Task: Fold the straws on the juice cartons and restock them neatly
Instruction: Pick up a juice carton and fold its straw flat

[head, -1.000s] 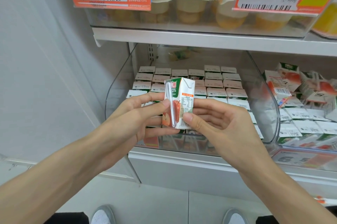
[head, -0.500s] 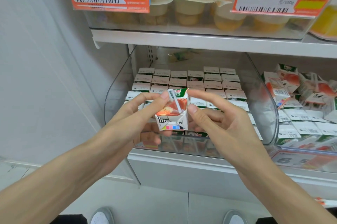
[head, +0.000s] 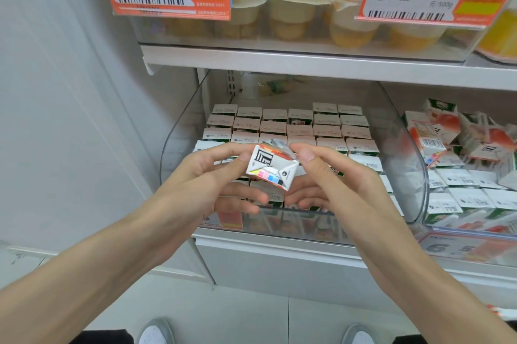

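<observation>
While both hands, left hand (head: 207, 175) and right hand (head: 333, 178), pinch the tipped carton (head: 271, 167), straw-folding seems underway; next, a free slot in the bin (head: 414, 175).

Bright, even light, soft shadows, glare on clear bin wall (head: 402, 164), wide-angle warp at edges, slight blur mid-pic

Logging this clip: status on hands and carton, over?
Left hand and right hand pinch the juice carton, base toward camera. Straw blurred. Clear bin ahead, unobstructed.
</observation>
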Action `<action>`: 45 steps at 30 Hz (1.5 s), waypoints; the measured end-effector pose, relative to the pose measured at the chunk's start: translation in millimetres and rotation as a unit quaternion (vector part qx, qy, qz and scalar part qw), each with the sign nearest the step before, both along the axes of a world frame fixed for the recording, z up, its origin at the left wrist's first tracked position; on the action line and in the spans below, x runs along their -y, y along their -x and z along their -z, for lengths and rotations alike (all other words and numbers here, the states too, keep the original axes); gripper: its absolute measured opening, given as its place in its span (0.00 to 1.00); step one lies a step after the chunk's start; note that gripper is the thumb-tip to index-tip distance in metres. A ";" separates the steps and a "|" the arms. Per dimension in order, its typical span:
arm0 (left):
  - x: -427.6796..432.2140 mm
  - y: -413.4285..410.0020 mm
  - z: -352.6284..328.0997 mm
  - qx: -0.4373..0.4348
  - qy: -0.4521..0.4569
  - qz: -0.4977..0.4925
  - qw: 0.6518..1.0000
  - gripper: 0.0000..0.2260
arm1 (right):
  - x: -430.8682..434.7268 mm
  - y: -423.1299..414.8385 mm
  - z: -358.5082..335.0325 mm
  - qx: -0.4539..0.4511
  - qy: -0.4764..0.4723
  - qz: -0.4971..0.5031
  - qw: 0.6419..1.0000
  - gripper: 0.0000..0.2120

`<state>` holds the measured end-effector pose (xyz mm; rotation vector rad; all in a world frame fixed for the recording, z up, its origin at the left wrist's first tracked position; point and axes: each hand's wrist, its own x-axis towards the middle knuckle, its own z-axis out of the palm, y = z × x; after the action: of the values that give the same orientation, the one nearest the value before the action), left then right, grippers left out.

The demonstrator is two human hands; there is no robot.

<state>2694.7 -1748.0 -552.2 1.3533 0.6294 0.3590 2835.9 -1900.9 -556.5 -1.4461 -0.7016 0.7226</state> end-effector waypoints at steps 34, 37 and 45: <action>4.3 -1.7 3.7 0.006 0.042 0.016 0.999 0.20 | -6.1 -12.8 14.8 -0.015 0.017 -0.044 0.999 0.18; 4.9 -1.6 3.8 0.002 0.049 -0.005 0.999 0.27 | -3.9 -10.6 14.2 0.029 0.032 -0.061 0.997 0.14; 12.1 0.9 -3.2 -0.007 -0.009 0.010 1.000 0.29 | -4.4 -4.6 7.0 0.075 0.014 -0.066 0.995 0.20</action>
<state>2693.8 -1760.1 -549.0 1.3793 0.6248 0.3390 2840.5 -1896.6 -563.5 -1.5012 -0.9128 0.7337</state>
